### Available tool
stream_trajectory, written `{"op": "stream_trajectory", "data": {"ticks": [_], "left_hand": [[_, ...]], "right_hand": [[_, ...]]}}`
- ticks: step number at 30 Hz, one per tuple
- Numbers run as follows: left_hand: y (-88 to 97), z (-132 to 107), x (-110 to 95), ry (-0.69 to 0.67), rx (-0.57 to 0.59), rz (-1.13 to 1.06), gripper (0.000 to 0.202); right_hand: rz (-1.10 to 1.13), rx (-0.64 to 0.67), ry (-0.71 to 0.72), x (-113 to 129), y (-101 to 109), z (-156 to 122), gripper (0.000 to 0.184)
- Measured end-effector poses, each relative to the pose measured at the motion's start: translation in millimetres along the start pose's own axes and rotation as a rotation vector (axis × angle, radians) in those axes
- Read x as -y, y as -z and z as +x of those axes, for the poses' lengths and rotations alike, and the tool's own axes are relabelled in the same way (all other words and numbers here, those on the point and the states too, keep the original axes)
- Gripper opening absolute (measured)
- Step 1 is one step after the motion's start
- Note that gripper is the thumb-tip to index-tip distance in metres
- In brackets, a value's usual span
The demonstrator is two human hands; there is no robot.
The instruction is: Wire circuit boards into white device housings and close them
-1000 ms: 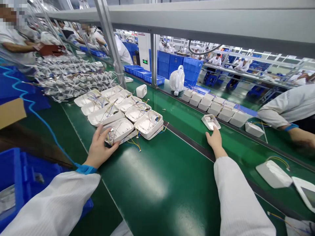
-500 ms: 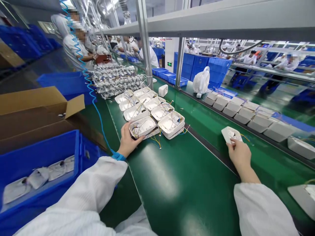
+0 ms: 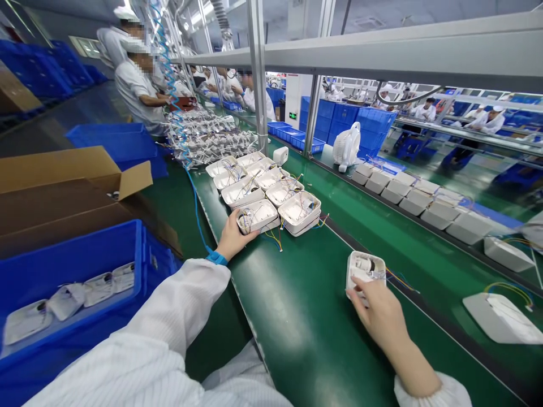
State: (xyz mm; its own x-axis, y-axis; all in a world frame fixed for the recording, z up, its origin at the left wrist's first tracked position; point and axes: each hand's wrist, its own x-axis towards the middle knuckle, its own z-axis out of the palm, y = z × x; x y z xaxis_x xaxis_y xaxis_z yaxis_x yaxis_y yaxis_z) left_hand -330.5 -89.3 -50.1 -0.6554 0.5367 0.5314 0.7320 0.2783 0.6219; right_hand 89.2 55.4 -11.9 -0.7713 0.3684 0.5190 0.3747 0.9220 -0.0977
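Note:
My left hand (image 3: 235, 237), a blue band at its wrist, is closed round the near-left corner of a white plastic housing (image 3: 258, 215) with thin coloured wires inside. That housing rests on top of another at the near end of several stacked housings (image 3: 299, 210). In my right hand (image 3: 382, 314) is another open white housing (image 3: 365, 264), gripped at its near edge. A white cylindrical part with a dark end lies in it, and coloured wires trail from its right side. It is over the right edge of the green work surface (image 3: 292, 316); whether it touches cannot be made out.
Beyond the black strip runs a green belt with grey-white housings (image 3: 430, 213) and a white fan (image 3: 347, 147). A blue crate (image 3: 138, 260) and a cardboard box (image 3: 63, 195) stand at left. Tangled white parts (image 3: 203, 135) are piled farther back, near co-workers (image 3: 138, 85).
My right hand has brought its housing left and nearer, from above the belt to the work surface's edge. My left hand remains on its housing. The view has shifted slightly.

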Motion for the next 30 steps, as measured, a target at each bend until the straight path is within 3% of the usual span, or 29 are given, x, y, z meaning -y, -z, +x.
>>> {"op": "stream_trajectory", "data": {"ticks": [3, 7, 10, 14, 17, 20, 23, 26, 28, 30], "left_hand": [[0.3, 1, 1, 0.012, 0.032, -0.009, 0.093], [3.7, 2, 2, 0.043, 0.057, -0.005, 0.087], [8.0, -1, 1, 0.043, 0.067, -0.001, 0.084], [14.0, -9, -3, 0.012, 0.069, -0.001, 0.084], [16.6, -12, -5, 0.011, -0.002, 0.007, 0.079], [16.5, -8, -4, 0.051, -0.083, 0.007, 0.076], [13.1, 0, -2, 0.069, -0.083, -0.006, 0.077], [7.7, 4, -1, 0.025, -0.016, -0.019, 0.079], [4.9, 5, -1, -0.015, 0.030, -0.016, 0.081], [4.0, 5, -1, -0.049, 0.058, -0.004, 0.080]], "right_hand": [[0.031, -0.014, -0.036, -19, 7, 0, 0.025], [0.055, 0.334, -0.004, -27, 14, -2, 0.028], [-0.024, 0.496, -0.007, -13, 18, -1, 0.017], [-0.041, 0.555, 0.069, 26, 17, -1, 0.011], [0.018, 0.533, 0.159, 55, 19, -1, 0.009], [0.104, 0.467, 0.199, 62, 29, 0, 0.007], [0.186, 0.259, 0.096, 41, 41, 4, 0.017], [0.187, 0.047, -0.133, 8, 42, 7, 0.025], [0.194, 0.010, -0.261, -10, 34, 7, 0.031], [0.251, 0.064, -0.353, -22, 23, 5, 0.040]]}}
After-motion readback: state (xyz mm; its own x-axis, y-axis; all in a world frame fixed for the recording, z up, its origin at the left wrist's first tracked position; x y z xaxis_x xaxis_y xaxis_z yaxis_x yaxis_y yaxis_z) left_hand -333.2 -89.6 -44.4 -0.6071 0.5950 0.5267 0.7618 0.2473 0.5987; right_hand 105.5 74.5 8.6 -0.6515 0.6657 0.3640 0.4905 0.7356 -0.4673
